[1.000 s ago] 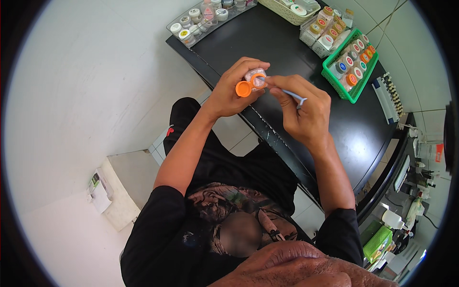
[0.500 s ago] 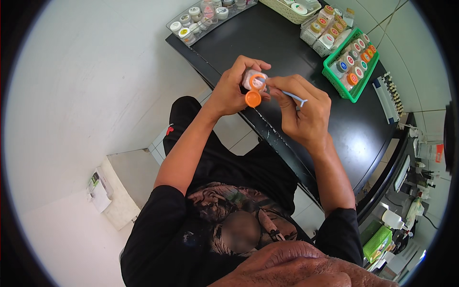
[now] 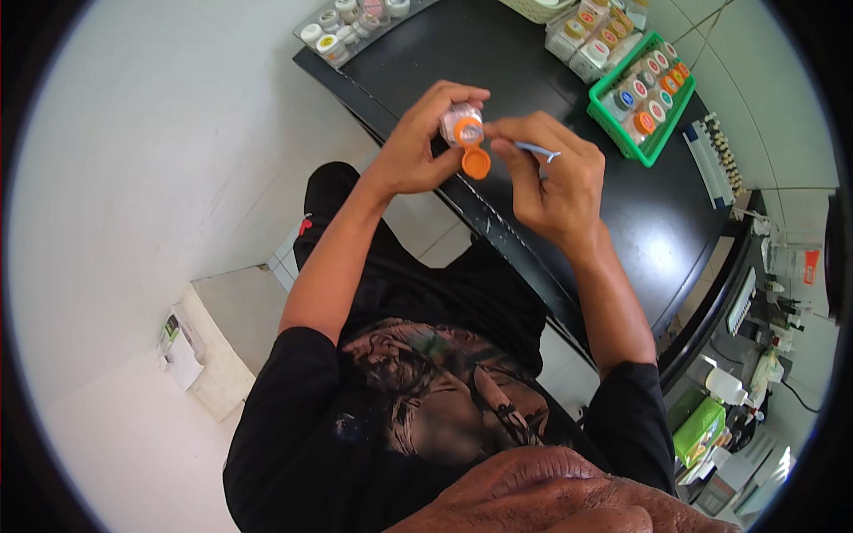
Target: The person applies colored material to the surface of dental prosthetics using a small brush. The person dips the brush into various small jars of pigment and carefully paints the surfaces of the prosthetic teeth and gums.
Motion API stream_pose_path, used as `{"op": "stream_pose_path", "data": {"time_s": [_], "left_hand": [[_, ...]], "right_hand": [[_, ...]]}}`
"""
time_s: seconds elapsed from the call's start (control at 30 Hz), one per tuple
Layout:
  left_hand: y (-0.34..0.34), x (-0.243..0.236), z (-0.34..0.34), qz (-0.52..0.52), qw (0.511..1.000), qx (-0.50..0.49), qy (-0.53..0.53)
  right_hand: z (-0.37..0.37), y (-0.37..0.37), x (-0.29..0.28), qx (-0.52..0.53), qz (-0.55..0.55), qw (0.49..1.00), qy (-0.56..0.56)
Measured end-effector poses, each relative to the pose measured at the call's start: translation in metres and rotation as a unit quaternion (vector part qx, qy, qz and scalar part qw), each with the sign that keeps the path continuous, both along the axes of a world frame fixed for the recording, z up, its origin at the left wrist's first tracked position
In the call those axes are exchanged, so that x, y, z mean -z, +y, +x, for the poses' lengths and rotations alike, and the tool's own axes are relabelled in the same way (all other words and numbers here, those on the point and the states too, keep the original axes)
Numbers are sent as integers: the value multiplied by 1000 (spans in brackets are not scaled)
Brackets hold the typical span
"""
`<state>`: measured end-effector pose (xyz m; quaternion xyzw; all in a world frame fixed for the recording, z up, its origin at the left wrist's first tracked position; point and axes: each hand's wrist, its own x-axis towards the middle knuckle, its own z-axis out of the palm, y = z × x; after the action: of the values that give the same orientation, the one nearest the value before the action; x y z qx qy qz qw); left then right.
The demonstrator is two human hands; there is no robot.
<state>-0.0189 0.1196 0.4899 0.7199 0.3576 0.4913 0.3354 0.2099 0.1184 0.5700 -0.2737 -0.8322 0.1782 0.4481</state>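
A small clear bottle (image 3: 450, 124) with pinkish contents is gripped by my left hand (image 3: 410, 149), tilted so its orange-rimmed mouth points toward me. Its orange flip cap (image 3: 476, 163) hangs open below the mouth. Between the thumb and fingers of my right hand (image 3: 567, 182) is a thin light-blue stick (image 3: 538, 149) with a forked end sticking out to the right. The stick's other end is hidden by my fingers, which are just right of the bottle mouth and apart from it. Both hands are above the near edge of the black table (image 3: 622, 235).
A green basket (image 3: 653, 160) of small capped bottles stands at the right, with a clear bin of jars (image 3: 577, 58) behind it. A tray of jars (image 3: 338, 58) sits at the far left corner. A rack of tooth-like tabs (image 3: 711, 169) lies by the right edge.
My right hand has drawn the stick away from the bottle mouth, where it was half a second ago. The bottle has turned slightly in my left hand, and the whole view has shifted.
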Motion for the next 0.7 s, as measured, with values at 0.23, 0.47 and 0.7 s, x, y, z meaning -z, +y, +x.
{"op": "stream_pose_path", "data": {"time_s": [0.23,0.47,0.7], "left_hand": [[2,1,1,-1,1000,-13,-15],[3,3,2,13,999,-46,12],[-2,4,10,-98,994,-26,-41]], "right_hand": [[2,5,-1,7,28,1000,-2],[5,2,-6,24,9,999,-41],[4,1,-10,-6,-45,999,20]]}}
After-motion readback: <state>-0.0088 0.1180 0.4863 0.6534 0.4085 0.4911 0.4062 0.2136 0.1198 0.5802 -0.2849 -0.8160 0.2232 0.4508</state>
